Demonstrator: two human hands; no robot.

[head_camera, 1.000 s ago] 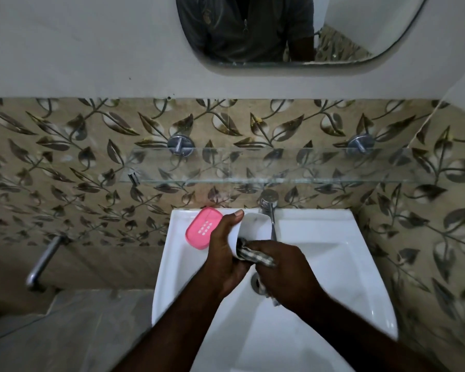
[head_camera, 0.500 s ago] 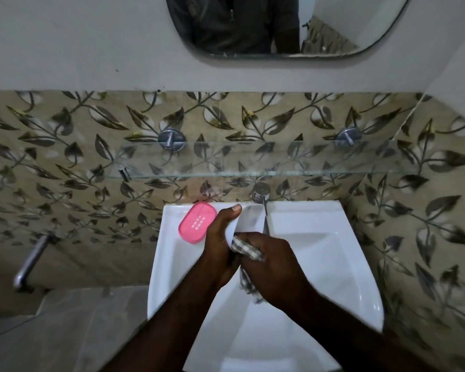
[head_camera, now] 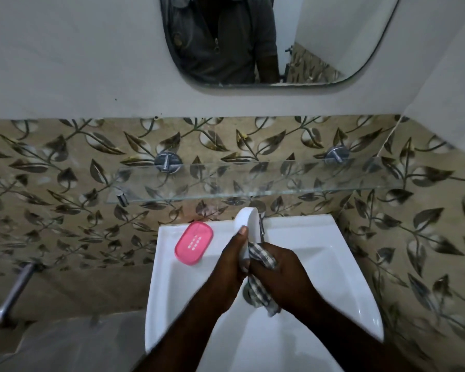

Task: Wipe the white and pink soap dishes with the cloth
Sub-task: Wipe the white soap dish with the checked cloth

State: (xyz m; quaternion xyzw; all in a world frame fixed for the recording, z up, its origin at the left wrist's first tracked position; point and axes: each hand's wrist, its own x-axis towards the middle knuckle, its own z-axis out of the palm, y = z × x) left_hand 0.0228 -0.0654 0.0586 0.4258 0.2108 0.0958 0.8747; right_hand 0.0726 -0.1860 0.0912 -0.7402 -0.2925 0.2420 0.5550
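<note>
My left hand [head_camera: 232, 260] grips the white soap dish [head_camera: 245, 220], held on edge above the white sink [head_camera: 330, 267], thumb along its rim. My right hand [head_camera: 282, 275] holds a checked grey-and-white cloth [head_camera: 259, 289] against the lower part of the dish; the cloth's loose end hangs down into the basin. The pink soap dish [head_camera: 193, 242] lies flat on the sink's back left ledge, clear of both hands.
A chrome tap [head_camera: 261, 226] stands behind the white dish at the sink's back edge. A glass shelf [head_camera: 253, 183] runs along the leaf-patterned tiles above. A mirror [head_camera: 274, 41] hangs higher up. A chrome handle [head_camera: 14, 291] sticks out at lower left.
The white dish has been turned more upright and lifted a little, so it now rises above the sink's back edge. My right hand keeps rubbing the cloth on it. The pink dish stays put.
</note>
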